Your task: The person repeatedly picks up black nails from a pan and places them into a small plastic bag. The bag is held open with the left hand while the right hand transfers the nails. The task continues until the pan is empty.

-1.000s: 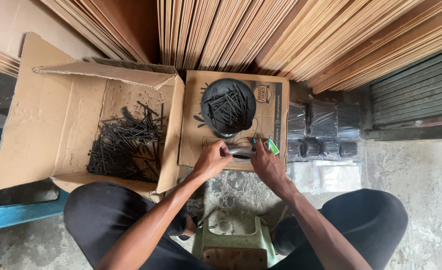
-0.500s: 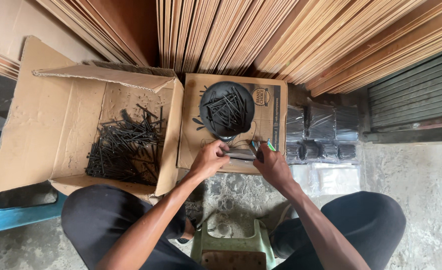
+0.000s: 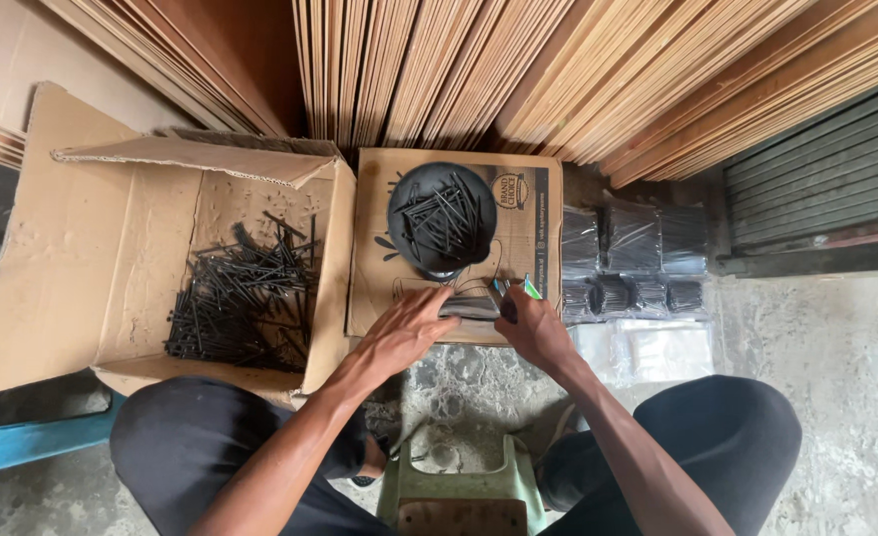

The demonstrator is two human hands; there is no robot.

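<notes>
While pinched between left hand [image 3: 406, 333] and right hand [image 3: 533, 328], small clear packet of black nails [image 3: 471, 307] lying on flat cardboard sheet [image 3: 538, 248], just below black dish of nails [image 3: 442, 218]. Probable fault: spillage onto concrete floor [image 3: 856, 397] if packet tilts open or grip slackens.

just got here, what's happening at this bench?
A seated person has both hands on a small clear packet of black nails lying on a flattened carton: left hand pressing it, right hand at its end by a green-tipped tool. A black bowl holds loose nails; the open box holds more. Filled packets sit to the right.
</notes>
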